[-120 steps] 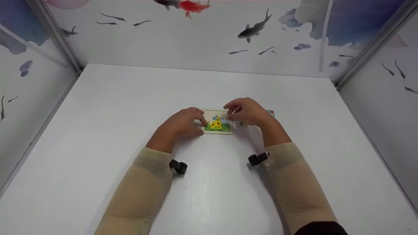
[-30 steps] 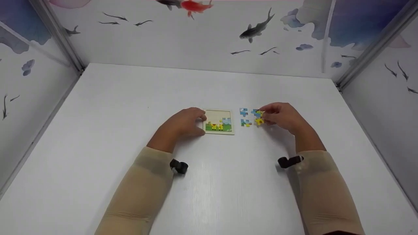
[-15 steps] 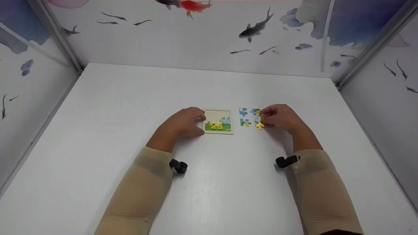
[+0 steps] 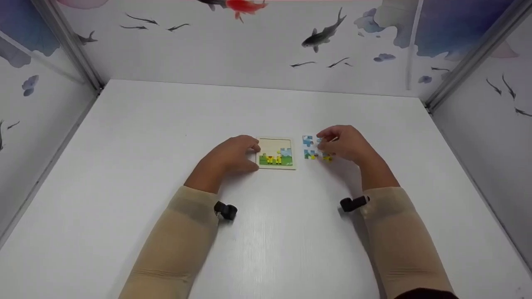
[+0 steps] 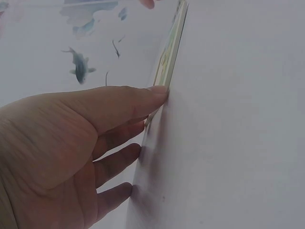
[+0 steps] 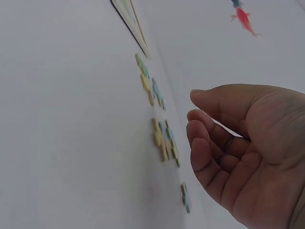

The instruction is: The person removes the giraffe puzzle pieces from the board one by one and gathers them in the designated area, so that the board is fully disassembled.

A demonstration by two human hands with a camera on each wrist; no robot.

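My left hand (image 4: pixel 230 157) holds the left edge of a small wooden puzzle frame (image 4: pixel 274 168). In the left wrist view its thumb (image 5: pixel 155 90) touches the frame's edge, while other fingertips rest on the table. Puzzle pieces showing green grass, giraffe legs and some blue fill the lower part of the frame; bare wood shows above. My right hand (image 4: pixel 343 143) hovers over loose jigsaw pieces (image 4: pixel 307 141) right of the frame and partly hides them. In the right wrist view its fingers are loosely bent, thumb and index tips apart, and no piece is visible between them.
Several loose pieces lie flat on the white table (image 4: pixel 266 241), among them a blue-green one (image 4: pixel 309 154) and a yellow one (image 4: pixel 328 158). Printed panels (image 4: pixel 249 54) with fish stand behind the table and along both sides.
Four seconds ago the giraffe's neck and head showed in the frame; now they do not. My right hand went right to the loose pieces, then shifted slightly left. The left stayed put.
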